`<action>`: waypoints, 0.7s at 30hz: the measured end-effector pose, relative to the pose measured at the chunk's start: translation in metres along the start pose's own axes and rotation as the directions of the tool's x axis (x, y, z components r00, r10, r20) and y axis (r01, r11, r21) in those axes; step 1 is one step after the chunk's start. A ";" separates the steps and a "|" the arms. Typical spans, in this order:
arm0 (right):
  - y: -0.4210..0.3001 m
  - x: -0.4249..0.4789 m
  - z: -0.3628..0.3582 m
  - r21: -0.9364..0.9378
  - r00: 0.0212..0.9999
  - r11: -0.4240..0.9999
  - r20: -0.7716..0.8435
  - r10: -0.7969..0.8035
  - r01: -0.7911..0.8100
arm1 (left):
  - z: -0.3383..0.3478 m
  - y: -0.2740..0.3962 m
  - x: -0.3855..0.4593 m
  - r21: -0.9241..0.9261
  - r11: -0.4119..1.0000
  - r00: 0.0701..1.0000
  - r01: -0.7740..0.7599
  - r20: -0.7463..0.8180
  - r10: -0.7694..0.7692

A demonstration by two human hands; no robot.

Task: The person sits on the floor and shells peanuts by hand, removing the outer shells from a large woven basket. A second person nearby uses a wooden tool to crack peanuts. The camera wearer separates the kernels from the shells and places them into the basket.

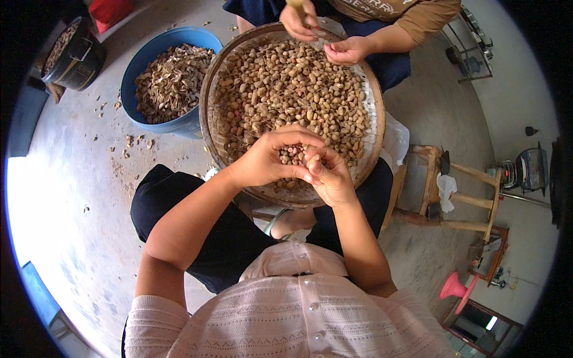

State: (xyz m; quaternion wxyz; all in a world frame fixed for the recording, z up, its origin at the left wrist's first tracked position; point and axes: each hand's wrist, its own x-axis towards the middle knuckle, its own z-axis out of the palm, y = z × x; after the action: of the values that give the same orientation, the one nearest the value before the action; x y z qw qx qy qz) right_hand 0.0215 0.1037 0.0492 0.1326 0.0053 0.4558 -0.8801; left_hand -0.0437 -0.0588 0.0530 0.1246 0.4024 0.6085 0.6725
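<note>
A round woven bamboo tray (375, 105) full of unshelled peanuts (286, 89) lies before me, its near part over my knees. Above its near side, my left hand (282, 156) is curved, with thumb and fingertips meeting my right hand; whether it holds anything is unclear. My right hand (329, 176) pinches a peanut (315, 159) between thumb and fingers. Some pinkish kernels show among the peanuts. A blue bucket (130, 112) holding peanut shells (172, 83) stands at the tray's left.
Across the tray, a co-worker's two hands (324, 38) are over its far edge. A black bucket (74, 67) stands at the far left, with a red bag (109, 13) beyond it. Shell bits lie scattered on the concrete floor. A wooden chair (429, 179) is at the right.
</note>
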 end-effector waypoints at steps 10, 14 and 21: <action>0.008 -0.004 0.014 0.058 0.993 0.998 -0.110 0.040 -0.034 | 0.019 -0.001 -0.007 -0.225 0.966 0.991 0.129 -0.001 -0.133; 0.014 0.000 0.016 0.307 0.963 0.939 -0.163 0.212 -0.155 | 0.030 0.000 -0.011 -0.350 0.892 0.950 0.286 -0.019 -0.312; 0.024 0.003 0.031 0.062 0.978 0.998 -0.204 0.045 -0.032 | 0.029 0.007 -0.013 -0.308 0.890 0.914 0.336 -0.123 -0.388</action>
State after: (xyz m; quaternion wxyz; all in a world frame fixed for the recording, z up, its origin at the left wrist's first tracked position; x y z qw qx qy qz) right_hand 0.0274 0.0650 0.0476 0.1015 0.1090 0.4410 -0.8851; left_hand -0.0128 -0.0482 0.0521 0.2482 0.1970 0.5801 0.7504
